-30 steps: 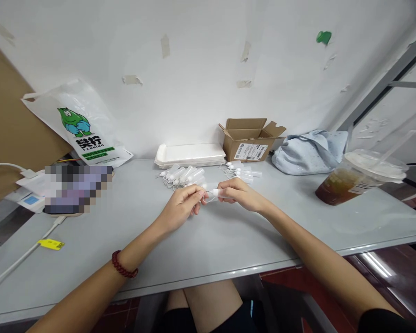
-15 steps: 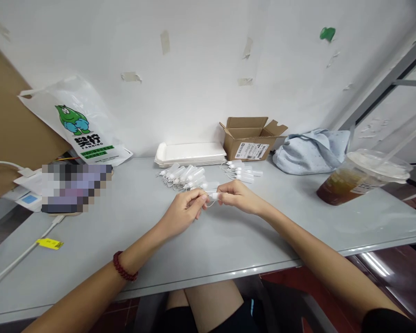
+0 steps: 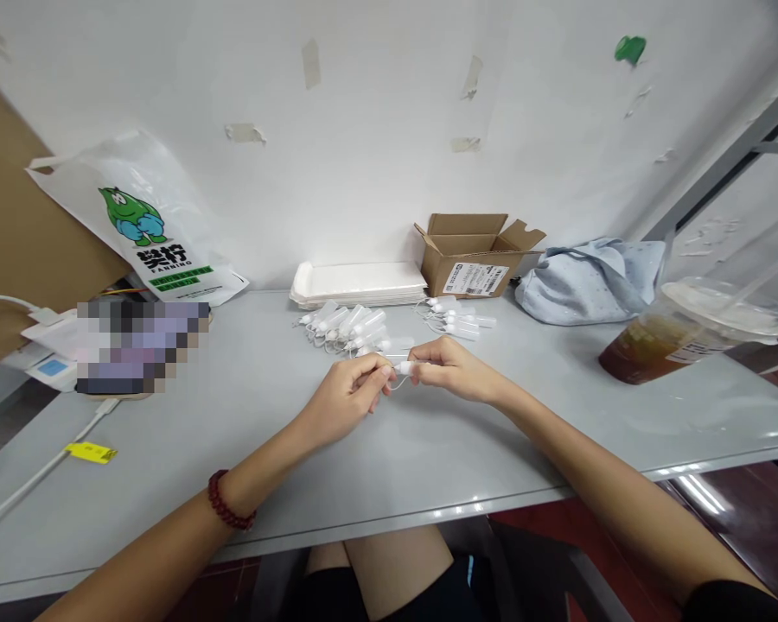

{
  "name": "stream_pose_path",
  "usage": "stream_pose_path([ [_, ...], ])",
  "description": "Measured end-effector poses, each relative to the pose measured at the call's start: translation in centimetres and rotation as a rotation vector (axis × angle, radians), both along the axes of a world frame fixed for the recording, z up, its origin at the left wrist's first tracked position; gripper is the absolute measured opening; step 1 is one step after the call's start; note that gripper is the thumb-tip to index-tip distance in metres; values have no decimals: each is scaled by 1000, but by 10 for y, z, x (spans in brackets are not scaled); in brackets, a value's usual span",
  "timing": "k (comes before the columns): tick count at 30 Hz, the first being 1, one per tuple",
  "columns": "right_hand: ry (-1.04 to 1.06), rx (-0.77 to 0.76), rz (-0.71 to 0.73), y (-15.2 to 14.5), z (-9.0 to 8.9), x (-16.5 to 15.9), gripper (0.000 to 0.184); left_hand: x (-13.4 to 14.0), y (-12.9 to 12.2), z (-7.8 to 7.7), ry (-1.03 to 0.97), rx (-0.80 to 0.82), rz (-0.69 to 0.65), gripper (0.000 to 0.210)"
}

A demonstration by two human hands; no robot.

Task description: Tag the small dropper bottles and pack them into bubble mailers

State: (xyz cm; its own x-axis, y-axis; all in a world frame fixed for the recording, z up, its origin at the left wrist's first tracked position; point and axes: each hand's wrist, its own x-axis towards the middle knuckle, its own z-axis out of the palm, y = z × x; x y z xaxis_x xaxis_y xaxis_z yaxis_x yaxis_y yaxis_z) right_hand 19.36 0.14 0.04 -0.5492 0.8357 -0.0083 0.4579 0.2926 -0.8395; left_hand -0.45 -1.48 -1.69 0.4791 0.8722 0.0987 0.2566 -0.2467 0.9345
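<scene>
Here both grips, left hand (image 3: 347, 396) and right hand (image 3: 446, 367), pinch the small vial (image 3: 402, 368) between them.

Bright, even light falls on the pale grey desk (image 3: 428, 449); soft shadows, mild glare at its right edge, wide-angle bending at the corners.
</scene>
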Motion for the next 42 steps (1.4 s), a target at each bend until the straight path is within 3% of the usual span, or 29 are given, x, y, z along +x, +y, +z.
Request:
stream_pose_path([
  [8, -11, 92, -8, 0, 6, 3, 26, 3, 1, 3, -55, -108, -39, 19],
  [15, 2, 61, 4, 0, 9, 3, 23, -6, 8, 11, -68, -28, 36, 22],
  [34, -39, 58, 99, -2, -3, -2, 27, -7, 4, 13, 31, -82, 47, 16],
  [38, -11, 119, 72, -2, -3, -3, 26, -10, 7, 19, -2, -65, 31, 21],
  [42, -16, 198, 17, -1, 0, -1, 27, -14, 10, 25, -44, -46, 101, 23],
])
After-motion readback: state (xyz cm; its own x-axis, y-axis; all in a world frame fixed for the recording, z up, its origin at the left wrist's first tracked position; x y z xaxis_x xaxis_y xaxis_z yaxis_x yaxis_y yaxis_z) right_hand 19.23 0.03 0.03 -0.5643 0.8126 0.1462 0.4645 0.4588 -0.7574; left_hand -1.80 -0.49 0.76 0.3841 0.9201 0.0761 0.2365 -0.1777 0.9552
